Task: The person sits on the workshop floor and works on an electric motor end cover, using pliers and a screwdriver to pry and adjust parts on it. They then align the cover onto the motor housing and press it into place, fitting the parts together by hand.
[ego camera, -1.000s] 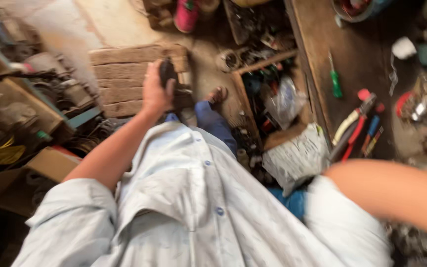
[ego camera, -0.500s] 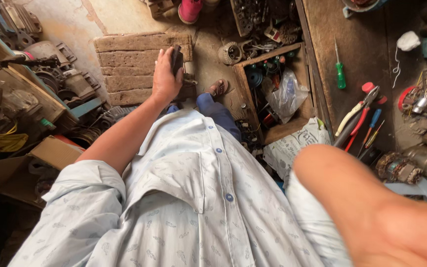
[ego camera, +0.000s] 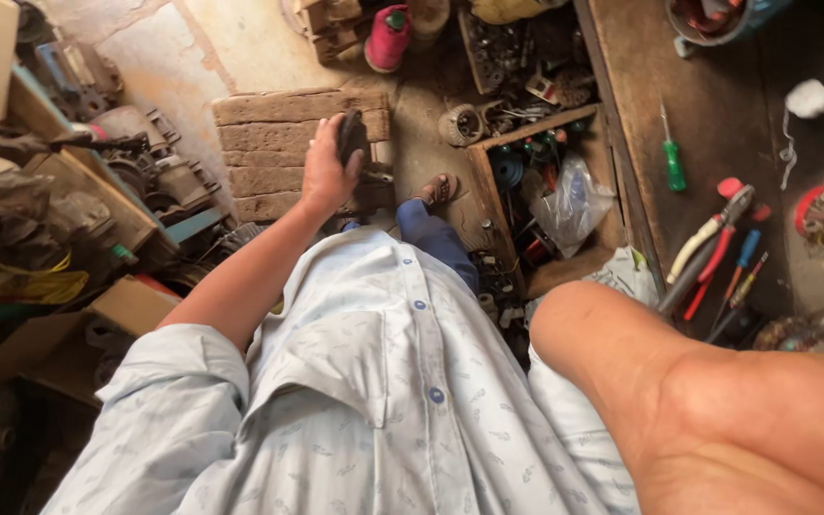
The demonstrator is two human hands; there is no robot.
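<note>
My left hand (ego camera: 328, 174) is stretched forward and down over a block of stacked bricks (ego camera: 264, 153). Its fingers are closed around a small dark object (ego camera: 350, 135), whose kind I cannot make out. My right arm (ego camera: 717, 401) fills the lower right corner close to the camera, bent, and its hand is out of the frame. My pale patterned shirt (ego camera: 374, 401) and a blue trouser leg (ego camera: 436, 238) take up the middle. One sandalled foot (ego camera: 437, 187) shows on the floor below.
A wooden box (ego camera: 498, 205) with metal parts and a clear plastic bag (ego camera: 574, 202) stands on the floor. The bench (ego camera: 717, 114) at right carries a green screwdriver (ego camera: 672, 162), pliers (ego camera: 708, 253) and other tools. Machine parts and clutter (ego camera: 59, 219) line the left; a pink shoe (ego camera: 388, 36) lies far ahead.
My right arm has risen close to the camera and now covers the lower right. My left hand stays over the bricks with the dark object in it.
</note>
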